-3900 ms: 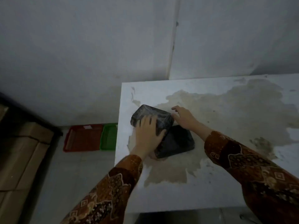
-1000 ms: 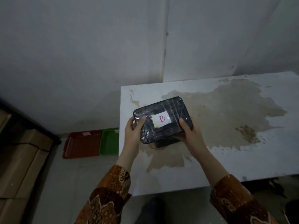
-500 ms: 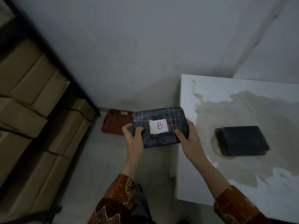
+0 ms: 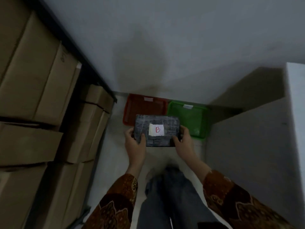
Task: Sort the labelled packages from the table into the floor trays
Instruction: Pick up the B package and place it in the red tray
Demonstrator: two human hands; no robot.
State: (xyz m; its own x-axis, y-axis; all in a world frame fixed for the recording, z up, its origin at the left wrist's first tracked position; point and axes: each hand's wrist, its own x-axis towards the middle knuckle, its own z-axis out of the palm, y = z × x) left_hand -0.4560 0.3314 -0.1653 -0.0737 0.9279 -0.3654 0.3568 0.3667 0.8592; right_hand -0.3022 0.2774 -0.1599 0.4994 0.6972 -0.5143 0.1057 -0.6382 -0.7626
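Observation:
A dark plastic-wrapped package point(image 4: 170, 128) with a white label marked "B" in red is held level in front of me. My left hand point(image 4: 134, 140) grips its left end and my right hand point(image 4: 183, 141) grips its right end. Beyond it on the floor stand two trays side by side against the wall: a red tray point(image 4: 132, 104) on the left and a green tray point(image 4: 189, 119) on the right, each with a small white tag on its far rim. The package covers part of both trays' near edges.
Stacked cardboard boxes point(image 4: 33, 80) on a dark shelf frame line the left side. The white table's side panel point(image 4: 247, 146) and top edge stand on the right. My legs point(image 4: 166, 195) are below, on a narrow strip of pale floor.
I have turned left from the table toward the floor trays, carrying the package with both hands. The table top and the second package on it have left the view.

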